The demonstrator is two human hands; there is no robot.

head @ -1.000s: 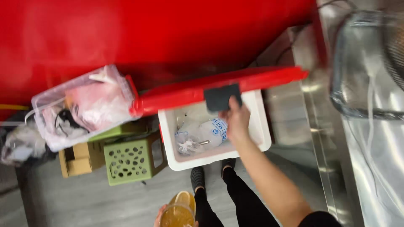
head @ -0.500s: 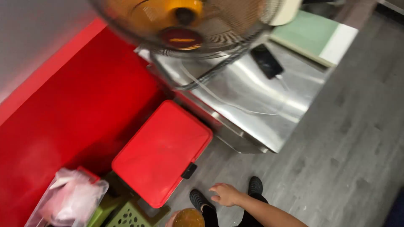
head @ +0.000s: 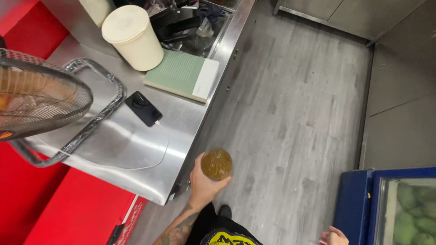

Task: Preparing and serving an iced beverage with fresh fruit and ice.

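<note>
Left hand [head: 203, 181] gripping a cup of amber drink [head: 216, 164].
Cup beside the steel counter [head: 136, 149] edge; right hand [head: 334, 237] barely visible, grip indeterminate.

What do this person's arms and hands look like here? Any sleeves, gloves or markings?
Both hands are bare, with no gloves. The left hand leads to a bare forearm with no sleeve in view; dark tattoo patterns cover it. I can make out no ring or watch. Of the right hand only the top shows at the picture's bottom edge, so its arm and any sleeve cannot be seen.
</note>
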